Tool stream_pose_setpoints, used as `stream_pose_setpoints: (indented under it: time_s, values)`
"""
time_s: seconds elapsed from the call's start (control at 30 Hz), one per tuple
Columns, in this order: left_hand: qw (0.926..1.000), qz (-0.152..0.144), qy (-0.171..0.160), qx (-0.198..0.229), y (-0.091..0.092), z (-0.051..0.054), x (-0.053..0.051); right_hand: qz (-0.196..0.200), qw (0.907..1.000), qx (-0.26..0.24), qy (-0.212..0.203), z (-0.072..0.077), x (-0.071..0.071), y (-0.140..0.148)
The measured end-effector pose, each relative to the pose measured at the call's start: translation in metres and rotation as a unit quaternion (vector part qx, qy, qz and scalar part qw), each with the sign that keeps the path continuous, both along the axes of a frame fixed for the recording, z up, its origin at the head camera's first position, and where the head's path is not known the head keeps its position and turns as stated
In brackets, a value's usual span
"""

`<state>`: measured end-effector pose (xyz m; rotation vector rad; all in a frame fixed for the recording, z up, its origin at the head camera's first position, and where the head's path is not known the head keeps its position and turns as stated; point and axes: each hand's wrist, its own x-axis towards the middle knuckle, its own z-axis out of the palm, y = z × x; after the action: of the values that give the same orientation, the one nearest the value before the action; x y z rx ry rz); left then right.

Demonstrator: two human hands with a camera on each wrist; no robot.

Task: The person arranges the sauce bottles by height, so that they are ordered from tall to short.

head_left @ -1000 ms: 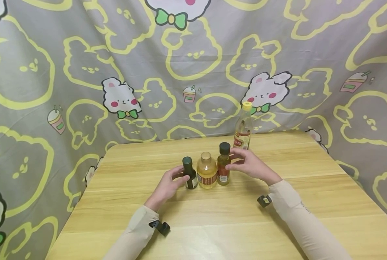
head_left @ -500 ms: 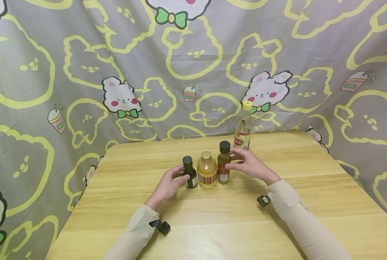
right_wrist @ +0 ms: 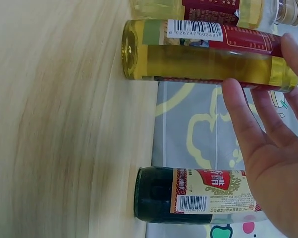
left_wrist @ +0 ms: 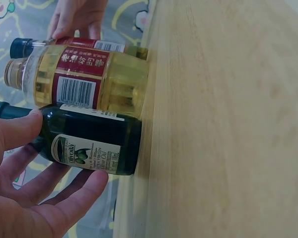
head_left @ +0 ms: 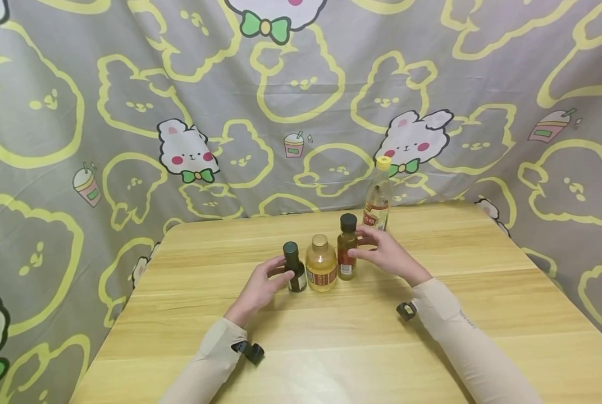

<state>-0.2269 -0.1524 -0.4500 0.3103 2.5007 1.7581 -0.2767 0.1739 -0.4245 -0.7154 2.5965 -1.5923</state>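
Three bottles stand upright in a row near the middle of the table in the head view. My left hand [head_left: 259,289] holds the dark olive oil bottle [head_left: 295,275], its thumb by the neck and fingers around the far side; the label [left_wrist: 87,153] faces the left wrist camera. Beside it is a squat bottle of yellow oil [head_left: 321,272] with a red label, untouched by either hand. At the right of the row, my right hand [head_left: 389,255] grips a slim black-capped oil bottle [right_wrist: 208,59] between thumb and fingers. Whether its base touches the table is unclear.
A tall vinegar bottle [head_left: 378,205] with a yellow cap stands behind my right hand, near the back edge of the wooden table [head_left: 321,359]. A grey curtain [head_left: 321,73] with cartoon prints hangs behind the table and along both sides.
The slim black-capped bottle and my right hand have shifted slightly upward in the head view, so its base sits higher than the neighbouring bottles' bases. My left hand stays put.
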Motion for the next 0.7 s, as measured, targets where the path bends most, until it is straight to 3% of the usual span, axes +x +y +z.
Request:
stream_pose_setpoints:
  time_s: [0.7]
  values:
    - [0.9999, 0.005, -0.008, 0.005, 0.0, 0.0, 0.0, -0.053, 0.9985, -0.015, 0.002, -0.005, -0.013, -0.006]
